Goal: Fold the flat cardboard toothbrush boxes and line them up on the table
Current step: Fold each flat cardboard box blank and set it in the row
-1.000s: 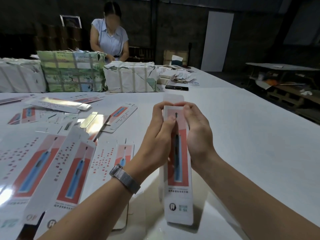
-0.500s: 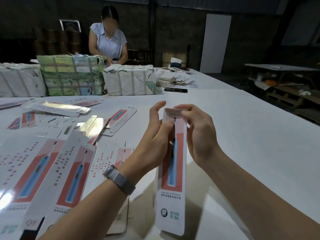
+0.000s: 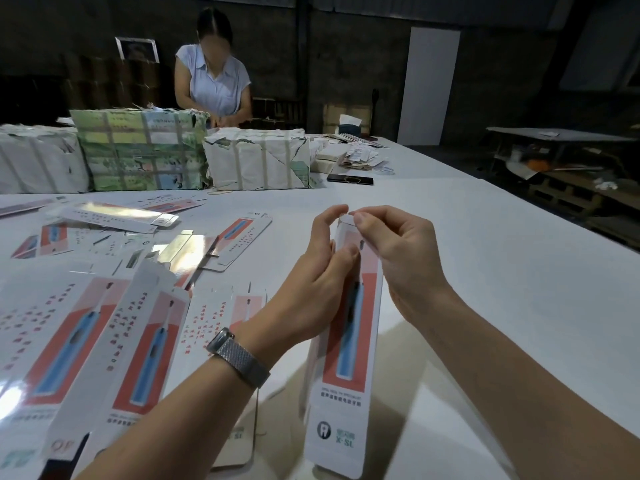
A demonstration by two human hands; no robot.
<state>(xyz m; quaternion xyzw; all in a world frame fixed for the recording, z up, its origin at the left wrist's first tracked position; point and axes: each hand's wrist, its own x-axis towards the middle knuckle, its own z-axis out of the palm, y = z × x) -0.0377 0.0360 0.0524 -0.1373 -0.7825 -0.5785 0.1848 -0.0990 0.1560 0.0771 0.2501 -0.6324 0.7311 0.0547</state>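
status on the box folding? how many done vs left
Done: no tidy line of finished boxes shows; a few folded-looking ones lie loose at far left. In hand: one toothbrush box, left hand steadying its side, right hand pinching the top flap. Left: many flat blanks spread on the table, plus lining up.

I read "X-SL" beside a round tooth logo at the near end of the tall white cardboard toothbrush box with the red panel (image 3: 346, 358). Its smaller print, and the red characters on the flat white cardboard boxes (image 3: 104, 341), are too blurred for me.
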